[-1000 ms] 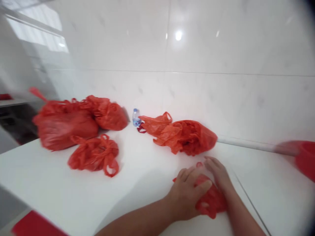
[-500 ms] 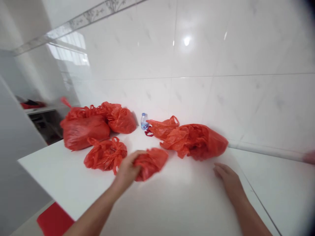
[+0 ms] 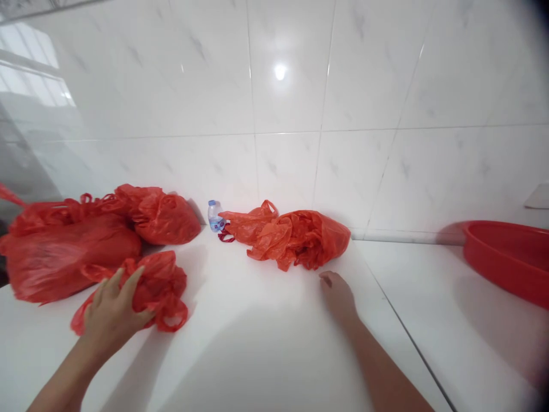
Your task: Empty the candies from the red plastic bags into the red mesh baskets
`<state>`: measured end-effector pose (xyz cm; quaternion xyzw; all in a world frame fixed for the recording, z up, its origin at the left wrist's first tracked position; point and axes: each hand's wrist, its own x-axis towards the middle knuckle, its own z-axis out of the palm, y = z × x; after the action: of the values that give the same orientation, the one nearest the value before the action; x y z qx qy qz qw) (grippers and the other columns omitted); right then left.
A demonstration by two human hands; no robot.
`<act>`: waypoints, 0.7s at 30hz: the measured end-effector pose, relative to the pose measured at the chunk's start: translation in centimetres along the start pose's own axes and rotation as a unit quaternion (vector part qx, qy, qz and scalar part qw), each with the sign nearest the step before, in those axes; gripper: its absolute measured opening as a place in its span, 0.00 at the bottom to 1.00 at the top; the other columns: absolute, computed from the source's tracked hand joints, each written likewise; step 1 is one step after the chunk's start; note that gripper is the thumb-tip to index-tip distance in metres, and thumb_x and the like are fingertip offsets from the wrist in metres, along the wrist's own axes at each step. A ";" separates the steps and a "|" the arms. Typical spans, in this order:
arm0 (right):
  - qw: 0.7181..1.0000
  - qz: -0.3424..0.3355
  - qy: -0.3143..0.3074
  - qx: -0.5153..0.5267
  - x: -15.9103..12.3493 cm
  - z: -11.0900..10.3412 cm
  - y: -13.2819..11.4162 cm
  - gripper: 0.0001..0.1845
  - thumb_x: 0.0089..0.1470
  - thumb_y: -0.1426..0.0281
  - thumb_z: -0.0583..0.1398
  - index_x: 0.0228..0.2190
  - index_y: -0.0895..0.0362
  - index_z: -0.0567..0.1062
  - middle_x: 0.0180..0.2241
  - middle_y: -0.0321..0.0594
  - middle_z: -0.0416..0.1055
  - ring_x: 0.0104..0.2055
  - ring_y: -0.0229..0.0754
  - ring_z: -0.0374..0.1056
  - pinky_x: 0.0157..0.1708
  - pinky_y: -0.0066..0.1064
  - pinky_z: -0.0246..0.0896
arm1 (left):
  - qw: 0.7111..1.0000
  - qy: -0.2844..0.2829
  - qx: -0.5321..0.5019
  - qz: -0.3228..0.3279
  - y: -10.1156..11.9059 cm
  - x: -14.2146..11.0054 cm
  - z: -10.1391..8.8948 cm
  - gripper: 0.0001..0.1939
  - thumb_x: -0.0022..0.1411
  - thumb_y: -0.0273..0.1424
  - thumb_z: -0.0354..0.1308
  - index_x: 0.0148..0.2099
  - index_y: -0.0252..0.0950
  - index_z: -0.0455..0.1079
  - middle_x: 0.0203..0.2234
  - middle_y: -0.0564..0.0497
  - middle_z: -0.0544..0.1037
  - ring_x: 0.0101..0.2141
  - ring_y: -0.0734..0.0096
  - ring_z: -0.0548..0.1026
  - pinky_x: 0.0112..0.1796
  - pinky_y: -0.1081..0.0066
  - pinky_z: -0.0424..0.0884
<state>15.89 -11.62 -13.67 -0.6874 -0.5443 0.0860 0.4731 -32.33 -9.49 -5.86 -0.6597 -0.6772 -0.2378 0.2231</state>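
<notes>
My left hand (image 3: 112,312) is open, its fingers spread over a crumpled red plastic bag (image 3: 156,280) at the left of the white table. Its fingertips touch the thin plastic. Part of a second red bag shows beneath the hand. At the middle right, my right hand (image 3: 338,294) hovers low with fingers curled in and nothing visible in them. Just beyond it, against the wall, lies a loose heap of red plastic bags (image 3: 300,237), rumpled on its left and rounder on its right.
Two full red bags, a large one (image 3: 72,257) and a smaller one (image 3: 171,217), sit at the left. A small bottle with a blue cap (image 3: 215,216) stands by the tiled wall (image 3: 364,86). A red basin (image 3: 501,260) rests at the right.
My left hand has carried the crumpled red bag left onto the smaller bag and opened. My right hand's fingers are more curled. The view has turned right, bringing in the basin.
</notes>
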 end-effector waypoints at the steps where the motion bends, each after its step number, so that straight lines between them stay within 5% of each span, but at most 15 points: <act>1: 1.000 -0.014 0.003 -0.009 -0.2 0.8 -0.6 0.15 0.48 0.70 0.51 0.36 0.57 0.75 0.37 0.45 0.72 0.40 0.48 0.67 0.44 0.41 0.61 | 1.000 0.013 -0.017 0.018 1.0 0.1 -0.8 0.30 0.56 0.37 0.53 0.61 0.42 0.53 0.64 0.42 0.51 0.61 0.45 0.52 0.54 0.47 0.57; 3: 0.999 -0.048 0.003 -0.023 -0.7 2.5 -2.0 0.19 0.48 0.72 0.51 0.42 0.58 0.73 0.42 0.47 0.69 0.46 0.49 0.64 0.49 0.41 0.57 | 0.992 0.007 -0.091 0.092 3.4 0.8 -2.8 0.28 0.56 0.31 0.52 0.60 0.45 0.56 0.65 0.47 0.48 0.63 0.50 0.49 0.56 0.47 0.53; 6: 0.994 -0.099 -0.010 -0.042 -1.7 5.2 -4.5 0.26 0.46 0.74 0.53 0.49 0.57 0.69 0.49 0.49 0.65 0.52 0.51 0.60 0.52 0.42 0.55 | 0.954 -0.075 -0.244 0.157 7.9 2.3 -4.7 0.28 0.54 0.28 0.52 0.58 0.47 0.60 0.63 0.50 0.56 0.61 0.55 0.55 0.56 0.52 0.57; 11: 0.980 -0.150 -0.048 -0.125 -2.3 7.1 -7.1 0.34 0.46 0.75 0.56 0.57 0.54 0.62 0.60 0.49 0.56 0.58 0.54 0.55 0.53 0.44 0.54 | 0.848 -0.098 -0.467 0.230 17.8 4.5 -1.9 0.25 0.55 0.29 0.55 0.57 0.42 0.63 0.56 0.45 0.66 0.57 0.59 0.62 0.56 0.56 0.58; 13: 0.977 -0.148 -0.061 -0.137 -2.2 7.1 -7.3 0.36 0.46 0.73 0.57 0.58 0.54 0.61 0.61 0.49 0.55 0.58 0.54 0.55 0.54 0.44 0.52 | 0.841 -0.062 -0.497 0.203 21.5 5.2 0.5 0.33 0.49 0.27 0.60 0.59 0.38 0.61 0.58 0.41 0.63 0.60 0.55 0.57 0.58 0.54 0.52; 16: 0.980 -0.124 -0.072 -0.137 -1.9 7.0 -7.1 0.39 0.46 0.69 0.58 0.60 0.57 0.58 0.60 0.50 0.56 0.60 0.55 0.54 0.55 0.44 0.50 | 0.804 -0.053 -0.587 0.070 25.4 6.2 3.7 0.41 0.34 0.24 0.68 0.55 0.36 0.65 0.60 0.41 0.60 0.62 0.47 0.48 0.60 0.50 0.44; 18: 0.982 -0.110 -0.076 -0.133 -1.8 7.2 -6.8 0.40 0.45 0.68 0.59 0.61 0.57 0.56 0.61 0.49 0.56 0.60 0.56 0.54 0.56 0.44 0.49 | 0.757 -0.073 -0.649 0.005 26.5 6.5 5.0 0.29 0.33 0.24 0.68 0.44 0.36 0.72 0.53 0.42 0.68 0.60 0.44 0.54 0.59 0.50 0.45; 21: 0.985 -0.089 -0.080 -0.122 -1.5 7.5 -6.5 0.42 0.44 0.68 0.59 0.61 0.56 0.55 0.61 0.49 0.56 0.60 0.56 0.54 0.56 0.45 0.48 | 0.704 -0.096 -0.703 -0.032 26.6 6.6 5.3 0.11 0.44 0.32 0.65 0.33 0.35 0.73 0.36 0.45 0.77 0.48 0.49 0.69 0.54 0.51 0.58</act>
<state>6.19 -8.92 -13.48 -0.6795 -0.6463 0.0311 0.3459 -5.87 -0.60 -5.30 -0.6222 -0.3523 -0.5874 -0.3791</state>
